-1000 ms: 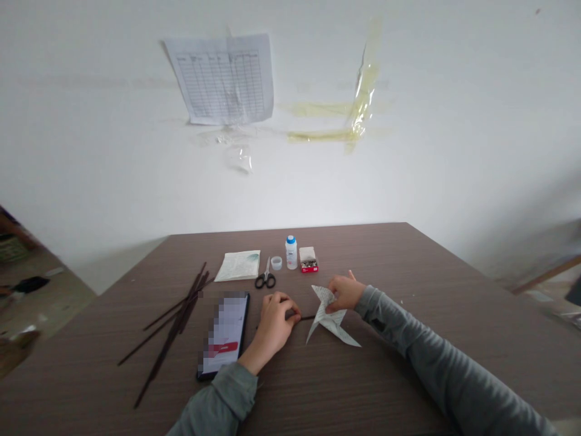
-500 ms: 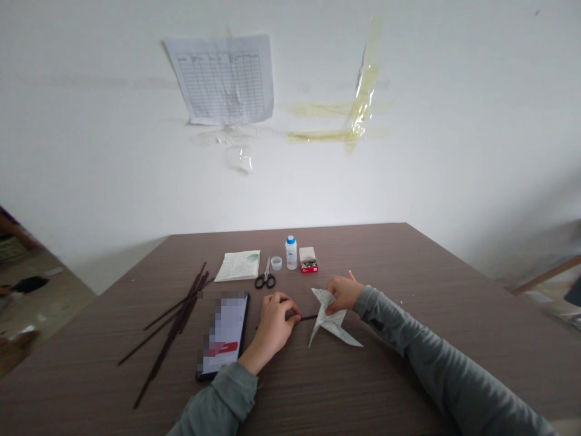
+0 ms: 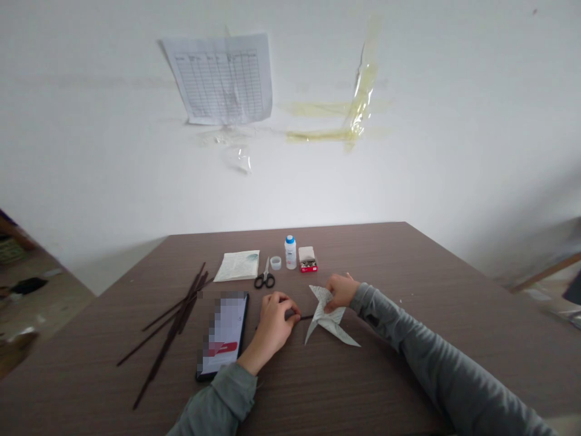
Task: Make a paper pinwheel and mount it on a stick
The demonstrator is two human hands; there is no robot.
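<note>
A paper pinwheel (image 3: 336, 327), folded from printed paper with pointed blades, is at the right of centre, just above the table. My right hand (image 3: 341, 290) is closed on its upper part, fingertips pressed at the middle. From the pinwheel a thin dark stick (image 3: 306, 317) runs left into my left hand (image 3: 278, 315), whose thumb and fingers pinch it. Most of the stick is hidden behind that hand.
Left of my left hand lies a phone (image 3: 224, 336), and beyond it several dark sticks (image 3: 175, 324). Farther back are folded paper (image 3: 236, 266), scissors (image 3: 264, 278), a small clear cup (image 3: 276, 263), a blue-capped bottle (image 3: 290, 253) and a red box (image 3: 309, 266) of small metal pieces.
The pinwheel has turned or tilted slightly and its lower left blade points a little farther left. My right hand has shifted slightly left; my left hand keeps its pinch.
</note>
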